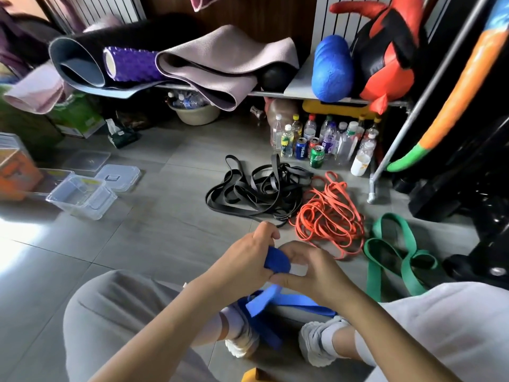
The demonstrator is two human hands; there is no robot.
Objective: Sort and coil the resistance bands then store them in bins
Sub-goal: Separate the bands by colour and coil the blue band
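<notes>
Blue band [276, 261]: partly coiled, gripped between left hand [248, 260] and right hand [311, 267], fingers of both curled around it; its tail trails to the floor [154, 216] between the shoes. Black bands [256, 188], orange bands [327, 216] and green band [396, 255] lie beyond; clear bins [82, 195] sit far left.

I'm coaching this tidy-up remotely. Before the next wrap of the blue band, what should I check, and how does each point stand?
1. Left hand and right hand both grip the blue band: ok.
2. Band's tail free of the shoes: cannot tell.
3. Clear bin open, lid off: ok.
4. Black bands and orange bands kept apart: not ok, piles touch.
5. Green band coiled: not ok, lies loose.
</notes>
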